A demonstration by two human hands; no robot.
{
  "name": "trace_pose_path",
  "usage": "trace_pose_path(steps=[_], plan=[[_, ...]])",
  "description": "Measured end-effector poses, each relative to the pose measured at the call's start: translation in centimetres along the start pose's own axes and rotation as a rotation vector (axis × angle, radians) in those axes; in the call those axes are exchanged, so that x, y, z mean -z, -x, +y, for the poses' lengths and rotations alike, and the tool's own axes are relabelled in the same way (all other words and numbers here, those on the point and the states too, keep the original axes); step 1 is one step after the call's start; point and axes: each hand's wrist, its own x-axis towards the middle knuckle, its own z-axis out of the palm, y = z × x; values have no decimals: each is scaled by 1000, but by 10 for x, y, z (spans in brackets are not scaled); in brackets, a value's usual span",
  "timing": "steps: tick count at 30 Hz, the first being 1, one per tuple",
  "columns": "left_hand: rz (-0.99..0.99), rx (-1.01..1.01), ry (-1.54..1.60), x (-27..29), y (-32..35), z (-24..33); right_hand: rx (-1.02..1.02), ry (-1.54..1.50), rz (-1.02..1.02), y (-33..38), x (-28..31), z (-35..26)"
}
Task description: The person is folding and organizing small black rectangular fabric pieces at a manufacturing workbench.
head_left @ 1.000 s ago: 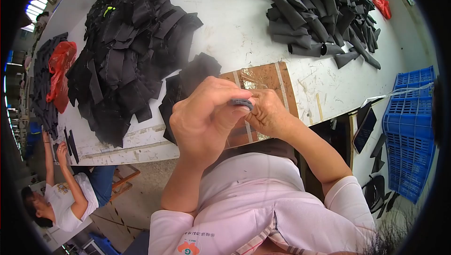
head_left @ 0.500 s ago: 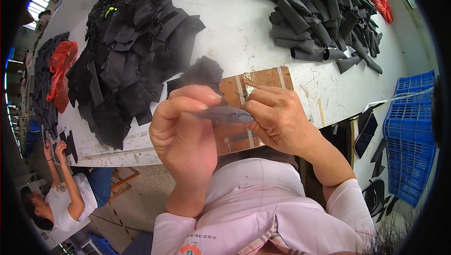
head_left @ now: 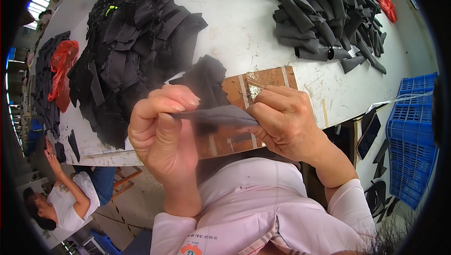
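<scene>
A narrow dark grey fabric strip (head_left: 221, 115) is stretched between my two hands, close under the camera. My left hand (head_left: 164, 137) pinches its left end between thumb and forefinger. My right hand (head_left: 284, 121) grips its right end with curled fingers. Beneath them a brown board (head_left: 263, 83) with tape strips lies on the white table (head_left: 244, 34), and a dark fabric piece (head_left: 206, 78) rests on the board's far left corner.
A big heap of black fabric pieces (head_left: 131, 43) lies at the left, a pile of folded grey strips (head_left: 324, 15) at the back right. Red bags (head_left: 61, 71) sit far left. A blue crate (head_left: 413, 133) stands at the right. Another person (head_left: 66, 198) works at lower left.
My hands have drawn apart, pulling the grey strip out flat between them, and have come closer to the camera.
</scene>
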Motion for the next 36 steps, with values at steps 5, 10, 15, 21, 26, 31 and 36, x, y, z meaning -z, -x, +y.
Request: trace_pose_path(steps=[5, 10, 15, 21, 26, 31, 36], plan=[[-79, 25, -40, 2, 7, -14, -36, -65, -36, 10, -23, 14], [4, 149, -201, -19, 1, -1, -50, -16, -18, 14, -22, 13], [-288, -24, -466, -4, -7, 0, -94, -6, -21, 11, -19, 5], [-82, -100, -511, -10, 17, -15, -13, 11, 1, 15, -11, 9], [-3, -27, -522, -2, 58, 3, -8, -451, 222, -23, 24, -1], [-527, 479, 134, -23, 33, 58, -545, -1247, 293, -39, 28, 70], [-621, 333, 341, -37, 28, 63, -824, -598, 169, 30, -41, 81]])
